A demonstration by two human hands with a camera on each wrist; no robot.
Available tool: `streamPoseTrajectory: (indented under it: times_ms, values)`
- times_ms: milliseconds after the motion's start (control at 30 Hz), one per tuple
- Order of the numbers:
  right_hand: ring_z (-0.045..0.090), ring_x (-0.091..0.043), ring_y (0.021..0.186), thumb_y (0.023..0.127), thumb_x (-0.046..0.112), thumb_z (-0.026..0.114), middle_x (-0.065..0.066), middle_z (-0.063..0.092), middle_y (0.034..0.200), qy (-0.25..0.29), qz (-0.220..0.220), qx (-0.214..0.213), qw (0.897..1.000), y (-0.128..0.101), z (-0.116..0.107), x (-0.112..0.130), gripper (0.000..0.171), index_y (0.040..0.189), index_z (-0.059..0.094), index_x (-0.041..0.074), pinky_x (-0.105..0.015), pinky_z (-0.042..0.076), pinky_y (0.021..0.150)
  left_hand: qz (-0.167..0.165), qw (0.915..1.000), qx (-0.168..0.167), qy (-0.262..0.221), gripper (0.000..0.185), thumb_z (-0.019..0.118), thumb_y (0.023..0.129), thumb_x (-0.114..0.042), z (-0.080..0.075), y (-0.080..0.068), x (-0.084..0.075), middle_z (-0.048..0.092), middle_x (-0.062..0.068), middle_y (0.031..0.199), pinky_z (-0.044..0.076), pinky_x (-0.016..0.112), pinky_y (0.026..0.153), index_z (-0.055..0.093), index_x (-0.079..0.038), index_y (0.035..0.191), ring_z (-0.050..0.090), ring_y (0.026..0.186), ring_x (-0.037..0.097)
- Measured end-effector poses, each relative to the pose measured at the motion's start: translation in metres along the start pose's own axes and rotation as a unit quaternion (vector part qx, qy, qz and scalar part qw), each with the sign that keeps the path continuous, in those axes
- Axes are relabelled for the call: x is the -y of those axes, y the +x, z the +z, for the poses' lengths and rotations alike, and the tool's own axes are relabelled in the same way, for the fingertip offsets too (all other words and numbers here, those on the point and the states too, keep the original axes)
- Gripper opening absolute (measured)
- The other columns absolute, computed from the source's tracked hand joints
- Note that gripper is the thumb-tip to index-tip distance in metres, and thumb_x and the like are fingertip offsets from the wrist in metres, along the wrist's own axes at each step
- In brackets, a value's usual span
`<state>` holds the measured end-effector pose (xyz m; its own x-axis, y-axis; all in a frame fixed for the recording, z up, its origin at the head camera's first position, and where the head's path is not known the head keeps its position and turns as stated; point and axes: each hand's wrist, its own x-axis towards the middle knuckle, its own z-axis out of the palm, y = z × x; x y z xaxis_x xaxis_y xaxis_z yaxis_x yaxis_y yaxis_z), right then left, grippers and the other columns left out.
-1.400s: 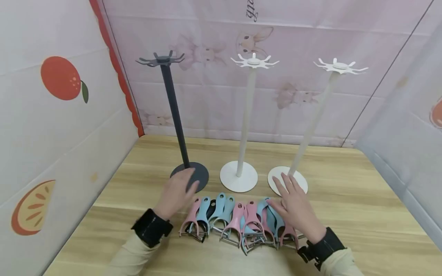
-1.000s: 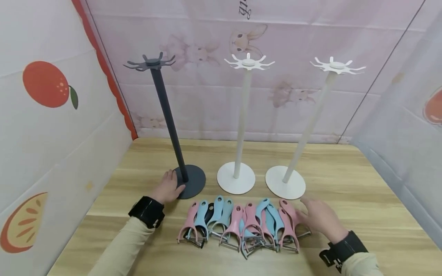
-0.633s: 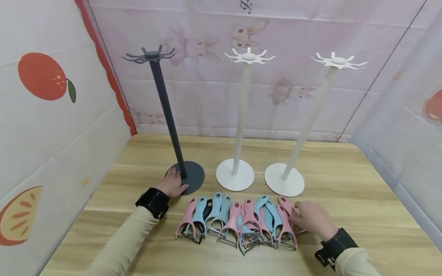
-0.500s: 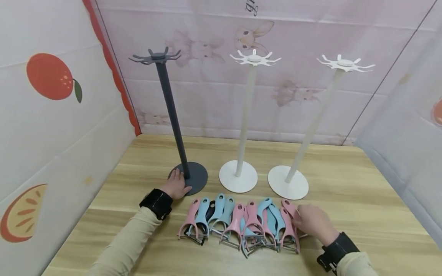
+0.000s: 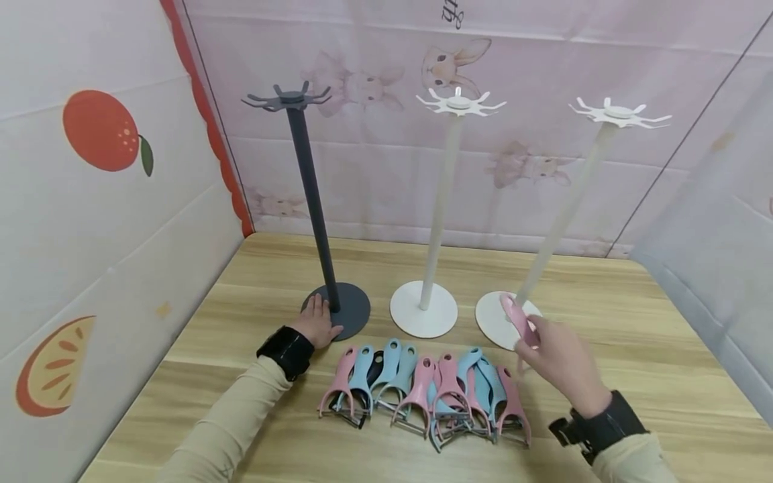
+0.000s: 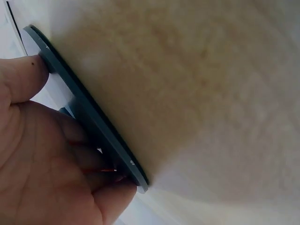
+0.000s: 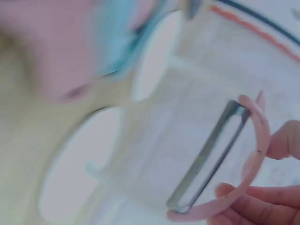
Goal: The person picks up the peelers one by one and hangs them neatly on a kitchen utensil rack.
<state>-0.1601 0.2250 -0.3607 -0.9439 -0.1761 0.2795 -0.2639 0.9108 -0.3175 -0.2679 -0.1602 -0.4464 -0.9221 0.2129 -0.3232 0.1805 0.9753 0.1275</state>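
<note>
My left hand [image 5: 315, 323] rests on the round base [image 5: 357, 307] of the dark grey hook stand [image 5: 311, 194], fingers lying flat beside the post. In the left wrist view, the thumb [image 6: 28, 77] touches the base near its rim. My right hand [image 5: 564, 362] pinches a pink Y-shaped peeler [image 5: 514, 314] between thumb and fingers, handle pointing up and away, in front of the right white stand's base [image 5: 492, 315]. Its metal blade [image 7: 206, 161] shows clearly in the right wrist view. Below lie the other peelers [image 5: 420, 386], pink, blue and black, in an overlapping row.
Two white hook stands, the middle one [image 5: 443, 201] and the right one [image 5: 564, 208], stand beside the dark one toward the back of the wooden table [image 5: 229, 302]. A pink printed cloth [image 5: 362, 168] hangs behind; white printed panels flank both sides.
My left hand has come down onto the dark base and stays there. My right hand has taken a pink peeler from the row's right end and lifted it up toward the right stand.
</note>
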Motion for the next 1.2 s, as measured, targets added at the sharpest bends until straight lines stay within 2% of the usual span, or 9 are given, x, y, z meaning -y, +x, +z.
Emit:
streamPoseTrajectory:
  times_ms: [100, 200, 300, 433, 633, 733, 800, 1000, 1200]
  values:
    - [0.032, -0.007, 0.044, 0.076, 0.011, 0.062, 0.003, 0.049, 0.057, 0.024, -0.045, -0.042, 0.998, 0.016, -0.005, 0.024, 0.012, 0.084, 0.058, 0.003, -0.022, 0.024, 0.038, -0.006, 1.0, 0.004, 0.001, 0.066, 0.04, 0.097, -0.031, -0.002, -0.001, -0.001, 0.007, 0.035, 0.143, 0.01, 0.044, 0.109, 0.019, 0.016, 0.137, 0.005, 0.134, 0.042]
    - [0.03, -0.006, 0.044, 0.076, 0.011, 0.063, 0.003, 0.057, 0.061, 0.05, -0.095, -0.088, 0.99, 0.033, -0.006, 0.049, 0.02, 0.094, 0.06, 0.001, -0.021, 0.024, 0.038, -0.009, 0.9999, 0.008, 0.005, 0.066, 0.04, 0.097, -0.031, -0.004, -0.004, -0.003, 0.006, 0.035, 0.143, 0.011, 0.044, 0.108, 0.018, 0.016, 0.137, 0.005, 0.134, 0.042]
    - [0.032, -0.005, 0.044, 0.075, 0.009, 0.065, 0.0, 0.064, 0.067, 0.081, -0.153, -0.138, 0.975, 0.051, -0.006, 0.073, 0.031, 0.104, 0.061, -0.002, -0.021, 0.026, 0.039, -0.011, 0.9998, 0.009, 0.013, 0.066, 0.038, 0.097, -0.032, -0.005, -0.003, -0.005, 0.006, 0.034, 0.144, 0.012, 0.043, 0.108, 0.018, 0.015, 0.137, 0.005, 0.134, 0.042]
    - [0.042, -0.008, 0.048, 0.075, 0.006, 0.065, -0.003, 0.065, 0.069, 0.108, -0.222, -0.197, 0.949, 0.077, -0.01, 0.106, 0.033, 0.105, 0.06, -0.006, -0.022, 0.032, 0.042, -0.02, 0.9996, 0.009, 0.016, 0.067, 0.039, 0.097, -0.034, -0.004, -0.002, -0.005, 0.006, 0.033, 0.144, 0.014, 0.044, 0.108, 0.018, 0.014, 0.138, 0.005, 0.135, 0.041]
    - [0.051, -0.016, 0.058, 0.078, 0.007, 0.061, -0.007, 0.063, 0.073, 0.136, -0.287, -0.262, 0.911, 0.12, -0.023, 0.16, 0.03, 0.105, 0.056, -0.007, -0.025, 0.04, 0.049, -0.024, 0.9996, 0.01, -0.009, 0.067, 0.04, 0.097, -0.033, 0.0, 0.001, -0.002, 0.005, 0.033, 0.144, 0.014, 0.045, 0.108, 0.018, 0.014, 0.138, 0.004, 0.135, 0.041]
    - [0.053, -0.017, 0.062, 0.08, 0.009, 0.06, -0.009, 0.063, 0.076, 0.132, -0.293, -0.285, 0.903, 0.14, -0.029, 0.189, 0.031, 0.106, 0.056, -0.008, -0.025, 0.041, 0.052, -0.017, 0.9998, 0.01, -0.008, 0.067, 0.04, 0.097, -0.033, 0.001, 0.001, 0.0, 0.005, 0.034, 0.144, 0.012, 0.045, 0.108, 0.017, 0.015, 0.138, 0.004, 0.135, 0.041]
    - [0.055, -0.017, 0.064, 0.082, 0.011, 0.059, -0.009, 0.064, 0.079, 0.125, -0.284, -0.282, 0.908, 0.152, -0.034, 0.207, 0.032, 0.108, 0.056, -0.007, -0.025, 0.042, 0.054, -0.011, 0.9999, 0.005, -0.001, 0.067, 0.04, 0.097, -0.033, 0.003, 0.0, 0.001, 0.006, 0.035, 0.144, 0.012, 0.045, 0.108, 0.018, 0.015, 0.137, 0.006, 0.134, 0.041]
    - [0.055, -0.014, 0.071, 0.086, 0.021, 0.057, -0.006, 0.064, 0.089, 0.085, -0.224, -0.225, 0.944, 0.176, -0.043, 0.246, 0.037, 0.115, 0.053, -0.002, -0.022, 0.043, 0.059, -0.006, 0.9998, -0.01, 0.014, 0.066, 0.04, 0.097, -0.033, 0.003, -0.002, 0.002, 0.01, 0.035, 0.143, 0.015, 0.044, 0.108, 0.02, 0.015, 0.137, 0.009, 0.134, 0.042]
    - [0.055, -0.017, 0.075, 0.087, 0.024, 0.059, -0.009, 0.064, 0.09, 0.073, -0.203, -0.188, 0.958, 0.185, -0.039, 0.257, 0.041, 0.118, 0.051, -0.003, -0.023, 0.045, 0.065, -0.007, 0.9999, -0.013, 0.006, 0.066, 0.041, 0.097, -0.033, 0.0, -0.005, -0.001, 0.01, 0.034, 0.143, 0.016, 0.043, 0.108, 0.021, 0.015, 0.137, 0.01, 0.134, 0.041]
